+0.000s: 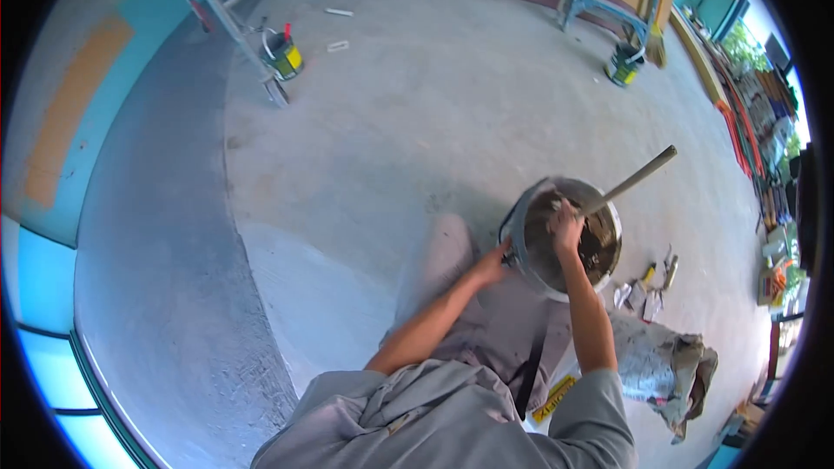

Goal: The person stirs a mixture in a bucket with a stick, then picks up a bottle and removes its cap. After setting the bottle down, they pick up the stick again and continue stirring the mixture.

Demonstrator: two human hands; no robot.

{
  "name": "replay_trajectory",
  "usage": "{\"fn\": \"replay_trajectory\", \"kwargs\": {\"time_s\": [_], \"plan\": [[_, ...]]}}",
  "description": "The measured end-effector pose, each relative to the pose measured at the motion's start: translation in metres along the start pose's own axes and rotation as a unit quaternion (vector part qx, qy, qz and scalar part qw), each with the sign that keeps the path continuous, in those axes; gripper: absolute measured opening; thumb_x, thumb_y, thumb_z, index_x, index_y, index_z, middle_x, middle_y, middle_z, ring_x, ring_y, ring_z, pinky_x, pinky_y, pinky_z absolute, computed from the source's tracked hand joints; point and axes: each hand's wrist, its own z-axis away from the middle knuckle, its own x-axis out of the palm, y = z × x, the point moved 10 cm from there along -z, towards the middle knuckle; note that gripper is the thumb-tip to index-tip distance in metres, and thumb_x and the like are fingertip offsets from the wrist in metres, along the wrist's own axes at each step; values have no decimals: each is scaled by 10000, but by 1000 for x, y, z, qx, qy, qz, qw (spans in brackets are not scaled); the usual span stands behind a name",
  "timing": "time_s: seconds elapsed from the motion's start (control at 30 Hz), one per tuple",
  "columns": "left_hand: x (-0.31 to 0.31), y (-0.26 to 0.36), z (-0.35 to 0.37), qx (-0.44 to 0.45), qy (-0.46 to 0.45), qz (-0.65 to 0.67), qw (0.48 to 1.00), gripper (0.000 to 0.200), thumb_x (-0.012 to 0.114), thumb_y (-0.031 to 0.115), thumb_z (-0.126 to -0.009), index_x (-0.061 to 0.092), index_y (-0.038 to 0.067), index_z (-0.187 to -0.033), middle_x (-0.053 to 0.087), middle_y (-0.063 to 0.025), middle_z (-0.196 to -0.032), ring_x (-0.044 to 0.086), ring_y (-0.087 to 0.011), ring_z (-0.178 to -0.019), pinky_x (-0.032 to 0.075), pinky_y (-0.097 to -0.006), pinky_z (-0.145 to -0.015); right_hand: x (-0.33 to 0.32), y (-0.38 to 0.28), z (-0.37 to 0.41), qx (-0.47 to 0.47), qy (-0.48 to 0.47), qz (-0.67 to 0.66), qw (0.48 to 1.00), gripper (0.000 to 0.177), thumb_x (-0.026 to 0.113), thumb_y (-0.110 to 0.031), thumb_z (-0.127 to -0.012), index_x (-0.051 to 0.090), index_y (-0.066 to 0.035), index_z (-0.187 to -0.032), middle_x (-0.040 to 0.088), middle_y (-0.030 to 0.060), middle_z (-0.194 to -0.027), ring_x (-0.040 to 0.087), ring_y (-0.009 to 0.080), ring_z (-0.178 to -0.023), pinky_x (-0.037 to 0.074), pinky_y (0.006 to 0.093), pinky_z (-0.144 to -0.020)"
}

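Observation:
A round bucket [533,247] with brown, wet-looking material on its inner wall stands tilted in front of my knees. My left hand [493,264] is at the bucket's left outer side, by the rim and handle; how its fingers close there is too small to make out. Inside the bucket's mouth, my right hand [566,226] is wrapped round the lower part of a wooden stick [640,177], which sticks out over the rim to the upper right. The stick's lower end is hidden by my hand and the bucket.
Hand tools [647,288] and a crumpled paper sack [665,373] lie on the floor to the right. Farther off are a green pot [282,56] by a wheeled scaffold [224,17], another pot [623,65] and a blue ladder [612,2]. Boards line the right side.

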Motion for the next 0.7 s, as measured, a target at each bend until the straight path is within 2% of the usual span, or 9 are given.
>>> {"fn": "replay_trajectory", "kwargs": {"time_s": [0.07,0.17,0.23,0.27,0.37,0.43,0.53,0.63,0.7], "plan": [[1,-4,-3,5,5,11,1000,912,772,120,-685,269,-9,-1435,439,-193,-1390,421,-261,-1286,342,-337,-1053,-11,-5,12,35,-30,43,998,364,527,-247,-930,381,-154,-609,327,-46,-494,332,81,-368,328,273,-356],[-10,10,10,-73,13,26,997,778,700,112,-742,328,4,-1417,459,-181,-1377,422,-264,-1282,325,-323,-1054,-25,-29,23,-13,-70,178,981,374,526,-286,-942,444,-105,-624,363,-38,-516,362,77,-432,323,275,-403],[-19,33,8,-14,39,70,997,646,616,73,-779,396,5,-1382,492,-186,-1345,452,-260,-1251,349,-322,-1027,-48,-53,16,-88,-31,324,941,380,535,-303,-943,495,-64,-650,391,-31,-534,376,75,-484,322,280,-436],[-33,48,14,-1,132,38,990,581,555,36,-789,432,0,-1356,518,-181,-1320,487,-252,-1212,361,-327,-1011,-54,-66,14,-133,5,331,934,378,563,-315,-933,540,-22,-695,419,-25,-555,374,82,-549,322,296,-471],[-50,98,24,43,263,-93,959,554,523,54,-819,409,-15,-1357,491,-212,-1334,444,-331,-1264,337,-364,-1054,-65,-93,13,-107,107,279,948,386,630,-345,-889,510,-59,-658,435,-34,-585,405,78,-564,326,276,-493],[-46,157,30,182,322,-178,912,599,566,72,-819,366,-11,-1378,470,-222,-1347,424,-343,-1280,317,-389,-1075,-47,-114,18,-111,87,219,965,311,661,-298,-857,515,-64,-714,436,-51,-614,386,66,-546,325,253,-495],[-25,227,22,259,266,-203,906,666,619,87,-805,326,-11,-1395,443,-227,-1366,402,-344,-1298,299,-411,-1086,-38,-123,10,-151,49,218,963,310,673,-303,-851,525,-51,-749,460,-44,-635,394,57,-559,324,243,-495],[33,211,-33,176,34,-123,976,701,659,85,-771,328,-32,-1377,473,-224,-1323,435,-359,-1260,353,-389,-1056,-20,-163,28,-147,39,198,968,352,669,-324,-857,512,-51,-698,446,-47,-609,392,53,-552,319,241,-488],[77,204,-54,205,-18,-78,976,594,678,119,-761,437,-43,-1280,532,-226,-1248,495,-351,-1199,406,-386,-988,-21,-178,37,-112,46,190,974,386,664,-335,-862,493,-57,-655,435,-48,-588,386,51,-547,316,243,-481]]}}
